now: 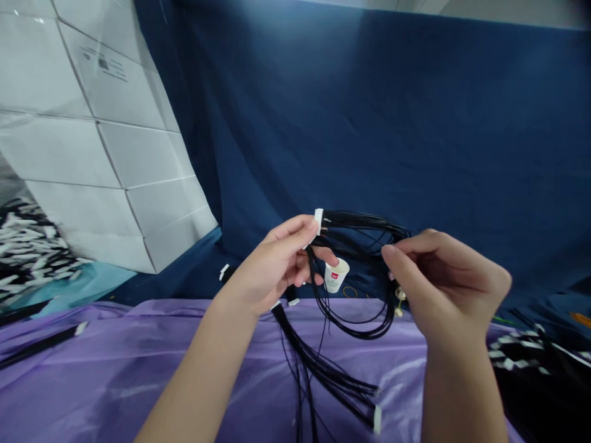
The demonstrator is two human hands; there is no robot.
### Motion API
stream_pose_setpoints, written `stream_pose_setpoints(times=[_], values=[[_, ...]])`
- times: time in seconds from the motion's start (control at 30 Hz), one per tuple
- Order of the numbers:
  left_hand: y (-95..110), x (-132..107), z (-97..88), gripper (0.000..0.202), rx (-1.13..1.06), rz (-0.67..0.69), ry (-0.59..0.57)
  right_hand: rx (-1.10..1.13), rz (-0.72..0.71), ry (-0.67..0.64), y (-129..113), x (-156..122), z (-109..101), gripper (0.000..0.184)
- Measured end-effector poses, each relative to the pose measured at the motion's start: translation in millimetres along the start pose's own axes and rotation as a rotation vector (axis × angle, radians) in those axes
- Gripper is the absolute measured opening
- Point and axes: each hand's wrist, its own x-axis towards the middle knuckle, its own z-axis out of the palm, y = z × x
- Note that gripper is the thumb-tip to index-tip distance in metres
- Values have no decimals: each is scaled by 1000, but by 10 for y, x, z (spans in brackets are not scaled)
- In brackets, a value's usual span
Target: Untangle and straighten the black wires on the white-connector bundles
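Between thumb and fingers, my left hand [281,261] holds a white connector [318,220] at the end of a black wire bundle [360,219]. The bundle curves right and loops back below as a loose coil. At the coil's right side, my right hand [443,277] is closed in a pinch on the thin black wires; its fingertips partly hide them. Beneath my left hand, another black wire harness [323,363] with white connectors lies across the purple cloth [184,357]. Behind the coil stands a small white paper cup [336,275] with a red label.
White boxes [120,135] are stacked at the left, beside a pile of black wires with white connectors [28,252]. More such wires [521,357] lie at the right. A dark blue cloth [392,123] hangs behind. Rubber bands [349,292] lie near the cup.
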Motion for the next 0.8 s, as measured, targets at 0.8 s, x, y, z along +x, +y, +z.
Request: stream_pose_setpoints(times=[0.8], values=[[-12, 30, 60, 18, 65, 39, 51, 22, 71, -86, 25, 16, -67, 22]])
